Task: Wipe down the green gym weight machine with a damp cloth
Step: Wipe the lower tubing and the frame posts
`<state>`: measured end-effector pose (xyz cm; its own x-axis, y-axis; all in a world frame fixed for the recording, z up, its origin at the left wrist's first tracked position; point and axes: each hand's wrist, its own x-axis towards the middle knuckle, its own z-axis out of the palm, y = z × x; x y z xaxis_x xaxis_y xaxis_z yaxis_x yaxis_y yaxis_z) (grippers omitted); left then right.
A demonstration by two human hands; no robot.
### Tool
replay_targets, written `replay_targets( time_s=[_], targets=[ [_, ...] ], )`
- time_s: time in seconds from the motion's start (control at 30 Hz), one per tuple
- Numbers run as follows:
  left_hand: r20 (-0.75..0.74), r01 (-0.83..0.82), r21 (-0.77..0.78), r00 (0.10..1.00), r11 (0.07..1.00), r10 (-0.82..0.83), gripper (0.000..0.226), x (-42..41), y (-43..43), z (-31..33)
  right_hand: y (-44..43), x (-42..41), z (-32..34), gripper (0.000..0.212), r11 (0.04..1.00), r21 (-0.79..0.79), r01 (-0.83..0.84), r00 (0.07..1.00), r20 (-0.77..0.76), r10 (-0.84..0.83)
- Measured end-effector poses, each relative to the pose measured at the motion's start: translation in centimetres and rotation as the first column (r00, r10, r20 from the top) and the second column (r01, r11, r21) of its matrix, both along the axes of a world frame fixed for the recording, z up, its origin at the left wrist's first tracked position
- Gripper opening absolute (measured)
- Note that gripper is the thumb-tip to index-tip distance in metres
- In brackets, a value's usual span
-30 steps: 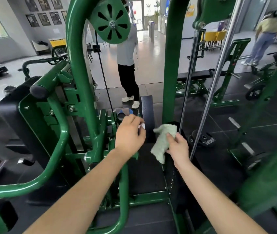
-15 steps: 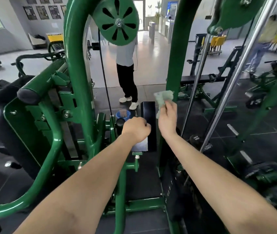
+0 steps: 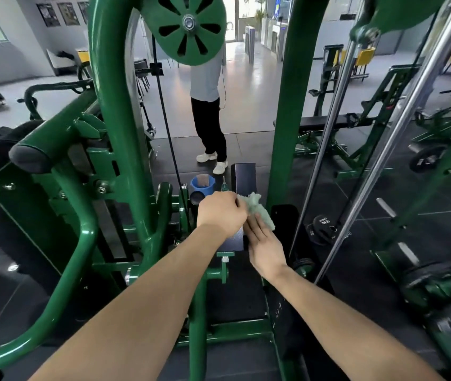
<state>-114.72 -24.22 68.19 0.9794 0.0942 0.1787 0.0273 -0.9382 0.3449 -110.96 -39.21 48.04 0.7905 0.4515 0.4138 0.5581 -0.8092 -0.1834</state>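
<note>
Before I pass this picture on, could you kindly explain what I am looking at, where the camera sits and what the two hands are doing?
The picture comes from a camera worn on a person's head, looking forward and down, so the two bare forearms reaching in from the bottom are the wearer's own. Around them stands a green weight machine: thick painted tubes, a spoked pulley wheel at the top with a black cable hanging from it, and shiny steel guide rods to the right. In the middle, the left hand is curled and pinches a pale green cloth. The right hand lies under the cloth with its fingers fairly straight. Just beyond the hands, a small blue bucket stands on the dark floor. Farther back another person stands on the gym floor.
</note>
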Motion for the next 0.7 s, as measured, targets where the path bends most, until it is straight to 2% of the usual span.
replay_targets(
  time_s=[0.1,0.2,0.33,0.43,0.57,0.7],
  targets=[
    [0.008,-0.003,0.007,1.000,1.000,0.003,0.032,0.0,-0.1,0.0,0.7,1.0,2.0,0.066,1.000,0.002,-0.001,1.000,0.022,0.001],
    [0.026,-0.014,0.009,1.000,1.000,0.014,0.032,0.1,0.0,-0.2,2.0,4.8,7.2,0.075,0.999,-0.022,0.039,0.999,0.022,-0.038],
    [0.071,-0.011,0.000,0.997,1.000,0.011,0.027,0.6,0.1,-0.7,2.7,9.1,11.7,0.084,0.998,0.039,0.042,0.999,-0.035,-0.041],
    [0.118,-0.002,0.012,0.993,1.000,0.000,0.024,0.9,0.2,-1.4,3.2,7.9,9.8,0.079,0.992,0.121,0.048,0.998,-0.045,-0.043],
    [0.146,0.016,0.016,0.989,1.000,-0.018,0.027,1.1,0.3,-2.0,2.1,1.9,2.7,0.078,0.988,0.151,0.043,0.999,-0.015,-0.041],
    [0.177,0.003,0.037,0.984,0.999,-0.010,0.027,1.3,0.4,-2.1,1.0,-3.2,-1.9,0.066,0.997,0.080,0.014,1.000,-0.014,-0.013]
  ],
)
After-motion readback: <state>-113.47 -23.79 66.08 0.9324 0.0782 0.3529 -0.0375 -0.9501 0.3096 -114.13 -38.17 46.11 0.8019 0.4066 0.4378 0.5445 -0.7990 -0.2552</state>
